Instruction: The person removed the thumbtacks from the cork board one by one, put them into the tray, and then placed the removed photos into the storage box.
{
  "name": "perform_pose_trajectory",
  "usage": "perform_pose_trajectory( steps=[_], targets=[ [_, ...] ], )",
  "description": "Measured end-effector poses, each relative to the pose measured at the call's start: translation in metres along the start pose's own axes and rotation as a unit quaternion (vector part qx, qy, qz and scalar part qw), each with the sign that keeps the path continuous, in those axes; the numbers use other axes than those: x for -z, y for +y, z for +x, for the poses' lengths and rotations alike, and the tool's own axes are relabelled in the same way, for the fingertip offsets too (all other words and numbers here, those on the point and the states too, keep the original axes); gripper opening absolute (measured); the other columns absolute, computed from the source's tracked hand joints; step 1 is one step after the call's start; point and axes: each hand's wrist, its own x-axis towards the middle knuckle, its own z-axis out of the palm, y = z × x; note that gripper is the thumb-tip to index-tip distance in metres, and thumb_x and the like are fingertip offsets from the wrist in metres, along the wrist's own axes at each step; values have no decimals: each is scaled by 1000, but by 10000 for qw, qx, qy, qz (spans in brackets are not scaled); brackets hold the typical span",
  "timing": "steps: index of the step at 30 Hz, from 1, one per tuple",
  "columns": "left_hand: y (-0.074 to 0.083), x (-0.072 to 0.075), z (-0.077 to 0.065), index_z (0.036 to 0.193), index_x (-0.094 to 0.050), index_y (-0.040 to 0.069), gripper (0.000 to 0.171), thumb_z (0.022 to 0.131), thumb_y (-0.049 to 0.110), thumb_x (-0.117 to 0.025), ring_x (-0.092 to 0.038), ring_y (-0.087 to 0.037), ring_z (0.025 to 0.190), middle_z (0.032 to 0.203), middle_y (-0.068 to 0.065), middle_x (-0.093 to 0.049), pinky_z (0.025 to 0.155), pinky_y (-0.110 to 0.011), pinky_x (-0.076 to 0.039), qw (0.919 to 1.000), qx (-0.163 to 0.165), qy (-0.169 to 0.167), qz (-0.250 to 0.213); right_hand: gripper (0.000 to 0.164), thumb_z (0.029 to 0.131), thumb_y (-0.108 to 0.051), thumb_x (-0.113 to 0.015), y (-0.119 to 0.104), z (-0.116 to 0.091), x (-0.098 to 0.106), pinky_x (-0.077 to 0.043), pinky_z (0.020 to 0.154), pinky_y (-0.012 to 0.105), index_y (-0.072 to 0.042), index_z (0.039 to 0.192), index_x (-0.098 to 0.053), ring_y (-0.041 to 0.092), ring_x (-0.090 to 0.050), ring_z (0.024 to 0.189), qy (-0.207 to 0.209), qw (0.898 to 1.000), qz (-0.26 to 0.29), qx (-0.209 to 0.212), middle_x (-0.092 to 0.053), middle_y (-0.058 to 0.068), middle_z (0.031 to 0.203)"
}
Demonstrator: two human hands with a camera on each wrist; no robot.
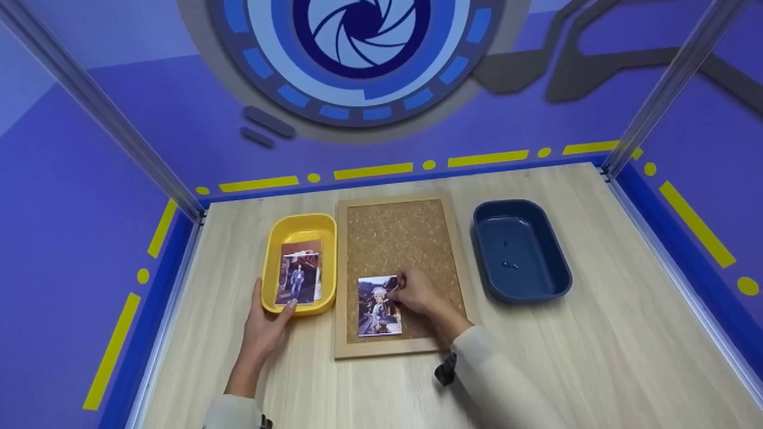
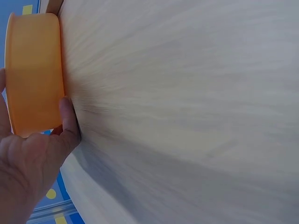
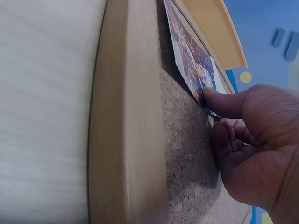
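Note:
A photo print (image 1: pixel 380 307) of a person in a pale headdress is over the lower left of a wood-framed cork board (image 1: pixel 396 238). My right hand (image 1: pixel 417 292) pinches its right edge between thumb and fingers. In the right wrist view the photo (image 3: pixel 191 56) tilts, with part of it raised off the cork. My left hand (image 1: pixel 266 330) holds the near left corner of a yellow tray (image 1: pixel 328 226), thumb at the rim and fingers along the outer wall. Inside that tray lie overlapping photos (image 1: pixel 298 279). From the left wrist, the tray's side wall (image 2: pixel 35 70) shows.
A dark blue tray (image 1: pixel 518 262) with a few small dark pieces (image 1: pixel 509 266) in it stands right of the board. Everything rests on a pale wooden table (image 1: pixel 620 310). Blue-purple panels (image 1: pixel 411 143) with yellow dashes enclose the back and both sides.

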Motion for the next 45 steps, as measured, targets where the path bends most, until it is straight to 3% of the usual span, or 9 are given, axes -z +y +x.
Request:
perform_pose_trajectory(
  steps=[9, 19, 31, 39, 45],
  targets=[
    [2, 1, 1, 172, 12, 32, 108, 102, 51, -68, -3, -39, 170, 183, -9, 1, 137, -62, -9, 10000, 63, 27, -43, 39, 82, -5, -87, 1, 3, 2, -34, 62, 27, -7, 71, -50, 14, -43, 67, 59, 9988, -322, 365, -44, -5, 69],
    [-2, -2, -2, 172, 12, 29, 110, 101, 56, -67, -5, -41, 169, 183, -12, -1, 136, -63, -9, 10000, 27, 82, 9, 41, 88, -11, -84, 3, 1, 2, -33, 60, 27, -16, 70, -47, 14, -41, 66, -44, 9998, -154, 88, -42, -6, 68],
    [-2, -1, -2, 172, 12, 28, 108, 103, 51, -67, -6, -42, 169, 183, -14, -2, 136, -62, -10, 10000, -54, 57, 7, 34, 92, -13, -81, 7, 1, 6, -36, 62, 26, -13, 73, -52, 13, -44, 68, -104, 9998, -23, 141, -46, -6, 71],
    [-5, -1, -2, 172, 13, 31, 110, 100, 59, -67, -5, -42, 169, 183, -12, -1, 137, -61, -10, 10000, -15, 34, 35, 25, 99, -5, -69, 9, -1, 7, -36, 64, 24, -2, 77, -56, 12, -45, 70, -115, 9984, 532, 168, -46, -6, 71],
    [-7, 0, -2, 172, 12, 31, 111, 99, 64, -65, -5, -41, 170, 183, -11, -1, 136, -62, -10, 9999, -81, 32, 62, 21, 99, -2, -65, 11, 2, 10, -41, 64, 23, 0, 80, -57, 13, -50, 71, -288, 9902, 1352, -221, -51, -3, 74]
  ],
)
